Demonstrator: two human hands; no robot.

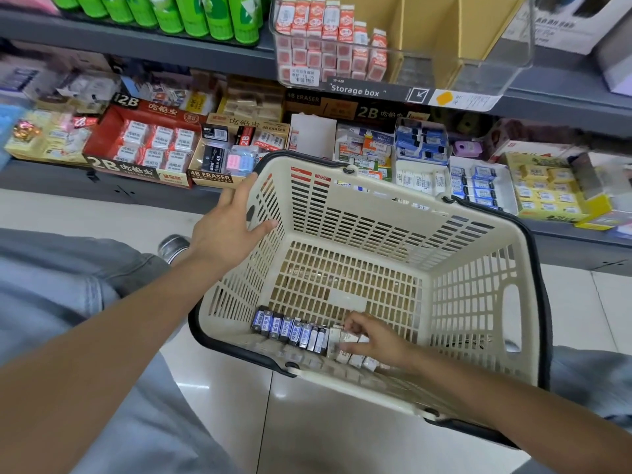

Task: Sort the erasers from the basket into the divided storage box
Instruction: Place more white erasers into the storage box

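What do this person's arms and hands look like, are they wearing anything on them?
Both forearms are bare: no sleeves reach into view. The left hand and right hand wear no gloves, and no watch, ring or bracelet shows. The only clothing visible is pale blue-grey denim on the legs below.

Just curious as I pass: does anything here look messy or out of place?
Nothing much. The erasers stand in a neat row in the basket. Only the storage box looks lopsided: its left compartment is full, the others empty.
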